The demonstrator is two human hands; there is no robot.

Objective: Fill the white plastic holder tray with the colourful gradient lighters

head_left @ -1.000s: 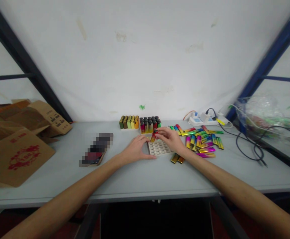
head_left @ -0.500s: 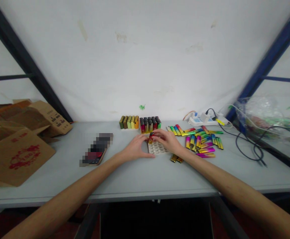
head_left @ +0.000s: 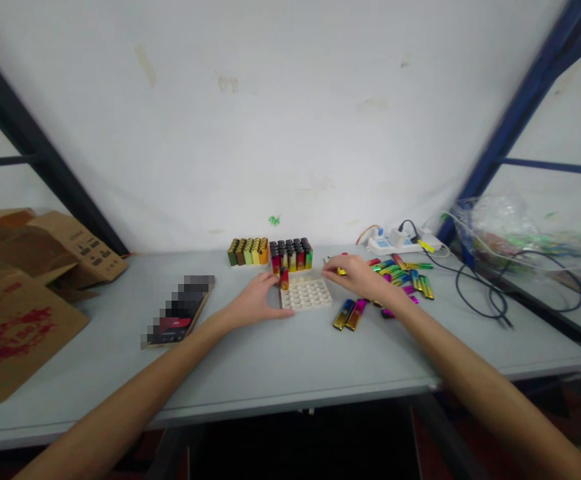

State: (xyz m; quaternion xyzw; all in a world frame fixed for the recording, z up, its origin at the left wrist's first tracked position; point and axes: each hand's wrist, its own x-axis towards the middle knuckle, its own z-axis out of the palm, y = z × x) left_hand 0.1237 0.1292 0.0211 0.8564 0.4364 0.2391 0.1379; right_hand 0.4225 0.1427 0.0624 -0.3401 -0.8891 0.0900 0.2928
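Note:
A white tray (head_left: 304, 308) with rows of round holes lies in front of me. One red and gold lighter (head_left: 284, 279) stands upright at its back left corner. Around the tray's left end is my left hand (head_left: 253, 300), thumb at the front corner and fingers at the back, by the lighter. My right hand (head_left: 354, 277) hovers right of the tray, its bent fingers slightly apart and nothing visible in them. Loose shiny multicoloured lighters (head_left: 395, 272) lie beyond and beneath it, partly hidden. Two more lighters (head_left: 349, 315) lie nearer me.
Behind the tray stand a block of dark-topped lighters (head_left: 291, 257) and a block of gold-topped ones (head_left: 248, 252). A blurred-out phone (head_left: 183, 313) lies left. Cardboard boxes (head_left: 25, 320) fill the far left. A power strip (head_left: 395, 243), black cable (head_left: 495, 310) and clear plastic bag (head_left: 500, 213) are right.
My right hand has let go of the red lighter, which now stands in the tray, and has moved right. My left hand remains at the tray's left end. The view has shifted slightly.

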